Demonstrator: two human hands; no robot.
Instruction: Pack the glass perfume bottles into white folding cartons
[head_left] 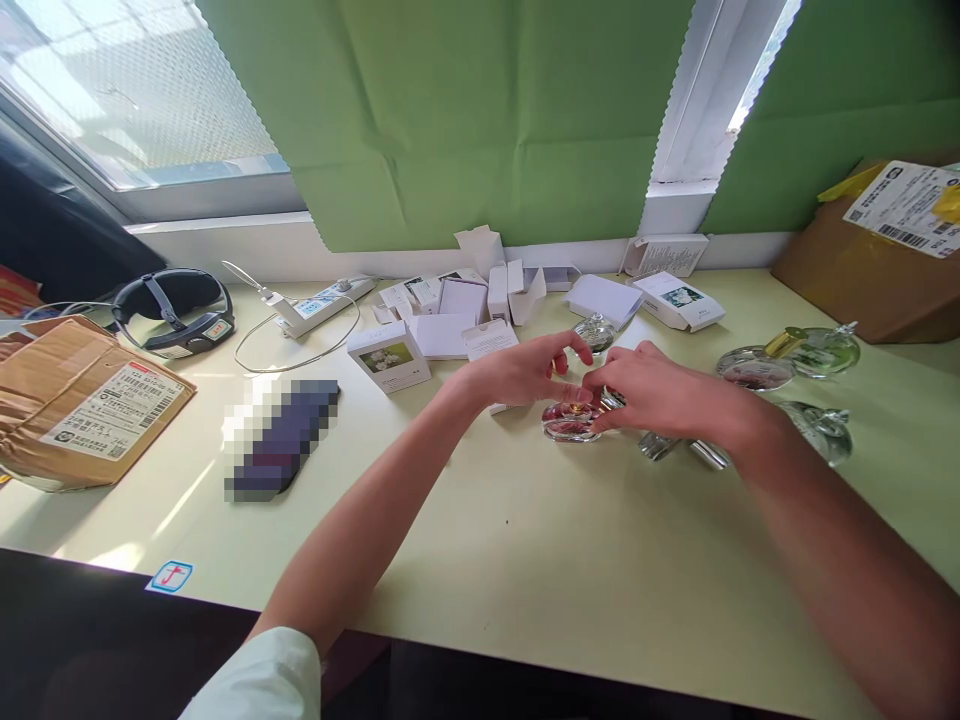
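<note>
A clear glass perfume bottle with a reddish tint and a gold neck is on the table before me. My right hand grips its right side, the thumb low against the glass. My left hand hovers over the top, index finger and thumb curved apart, the thumb close to the neck; I cannot tell whether it touches. A silver cap shows partly beneath my right fingers. Two more silver pieces, a cap and another cap, lie under my right wrist. Just behind my hands is another glass bottle.
Several bottles, including a green-tinted bottle, stand at right near a cardboard carton. White boxes are piled along the back. At left are a blurred-out dark object, a power strip, a head-worn magnifier and a parcel.
</note>
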